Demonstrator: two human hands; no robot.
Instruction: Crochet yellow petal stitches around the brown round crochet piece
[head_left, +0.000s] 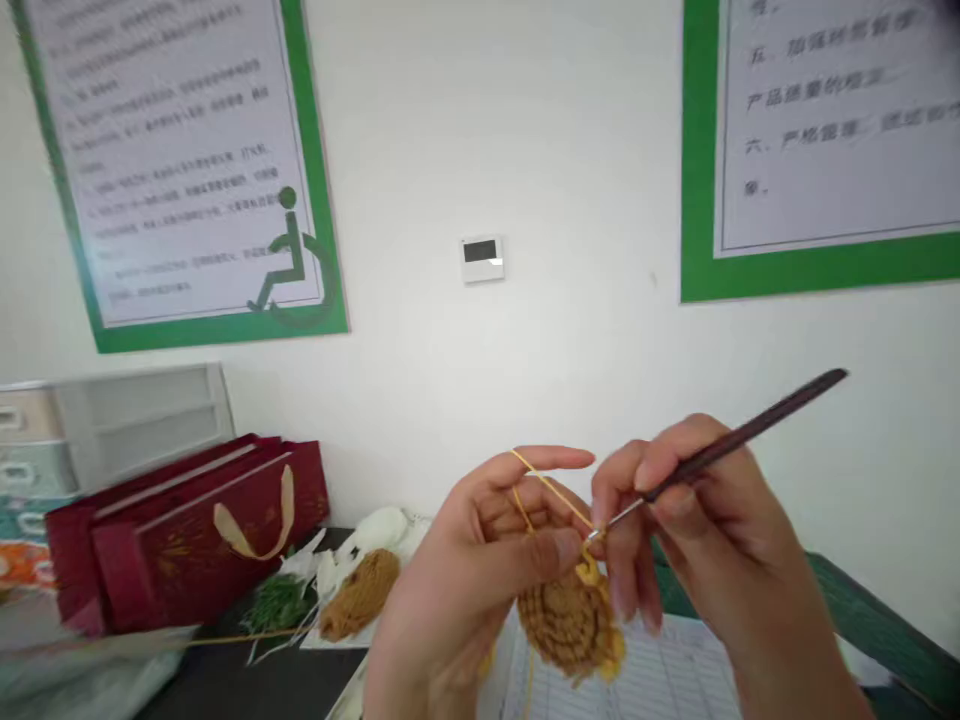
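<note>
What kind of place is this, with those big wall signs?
It looks like a shared craft room, maybe a community centre; I can't be sure. Green-framed notices hang on the wall, one with a wheelchair symbol, and the left hand holds a round crocheted piece, the right hand a crochet hook.

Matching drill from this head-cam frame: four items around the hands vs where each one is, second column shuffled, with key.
Items
1. Crochet hook
2. Yellow yarn
3. Round crocheted piece
4. Dark red gift bag

Places
A. Hangs below the left hand
B. Runs over the left forefinger
C. Held in the right hand
D. Stands by the wall, left of the hands

Pairs: 1-C, 2-B, 3-A, 4-D
</note>
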